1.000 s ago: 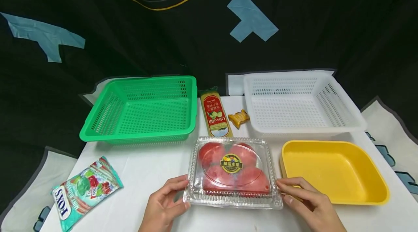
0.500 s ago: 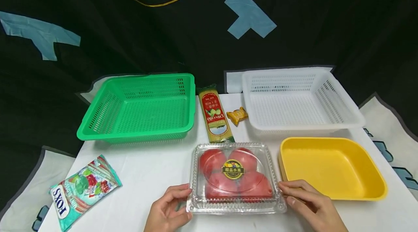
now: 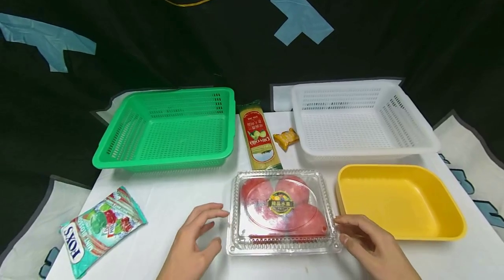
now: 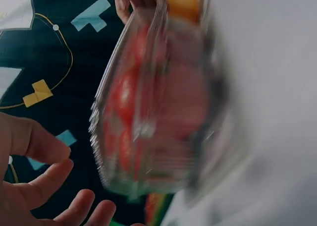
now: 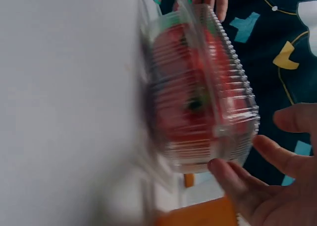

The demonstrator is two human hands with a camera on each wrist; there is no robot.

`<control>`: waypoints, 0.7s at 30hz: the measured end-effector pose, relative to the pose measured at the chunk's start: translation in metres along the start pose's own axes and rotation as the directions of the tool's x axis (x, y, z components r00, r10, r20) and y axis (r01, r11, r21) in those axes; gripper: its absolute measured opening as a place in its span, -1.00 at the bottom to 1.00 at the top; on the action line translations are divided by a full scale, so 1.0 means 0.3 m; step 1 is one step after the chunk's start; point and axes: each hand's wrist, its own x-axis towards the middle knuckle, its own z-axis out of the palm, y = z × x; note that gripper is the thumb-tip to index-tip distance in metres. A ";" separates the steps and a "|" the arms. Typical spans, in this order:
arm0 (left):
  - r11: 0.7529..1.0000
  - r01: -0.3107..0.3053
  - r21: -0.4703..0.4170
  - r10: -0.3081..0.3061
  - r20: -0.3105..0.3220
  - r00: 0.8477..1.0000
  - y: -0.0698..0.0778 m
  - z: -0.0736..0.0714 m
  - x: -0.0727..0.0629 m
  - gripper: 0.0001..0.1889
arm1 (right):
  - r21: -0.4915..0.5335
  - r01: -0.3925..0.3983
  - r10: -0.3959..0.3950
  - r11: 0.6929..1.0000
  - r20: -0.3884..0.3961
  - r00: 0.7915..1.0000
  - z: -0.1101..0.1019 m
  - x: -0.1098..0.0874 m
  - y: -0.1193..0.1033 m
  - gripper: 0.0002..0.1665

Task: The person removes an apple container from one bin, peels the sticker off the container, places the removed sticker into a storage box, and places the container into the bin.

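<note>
A clear plastic clamshell box (image 3: pixel 252 227) of red tomatoes (image 3: pixel 311 222) lies flat on the white table in the head view, a round label (image 3: pixel 281 202) on its lid. Both wrist views show its ribbed side, blurred. My left hand (image 3: pixel 194 238) is apart from the box's left side, thumb and fingers spread with nothing between them; its fingers (image 4: pixel 79 206) show loose in the left wrist view. At the opposite side, my right hand (image 3: pixel 370 240) has its relaxed fingertips right at the box's front right corner, where a fingertip (image 5: pixel 220 169) overlaps the edge.
Behind the box lie a spaghetti packet (image 3: pixel 260 138) and a small gold-wrapped sweet (image 3: pixel 286 139). A green basket (image 3: pixel 165 162) stands back left, a white basket (image 3: pixel 366 151) back right. A yellow tray (image 3: pixel 401 210) is on the right, a Fox's candy bag (image 3: pixel 103 229) on the left.
The box has come down nearer to me, uncovering the spaghetti packet's near end. My left hand has let go of it and moved left; my right-hand fingers have loosened at its corner.
</note>
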 end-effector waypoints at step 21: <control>0.963 -0.161 0.216 0.164 0.005 0.986 -0.002 0.115 0.388 -0.76 | -0.441 0.232 -0.262 0.867 -0.008 0.965 -0.029 0.107 -0.095 -0.83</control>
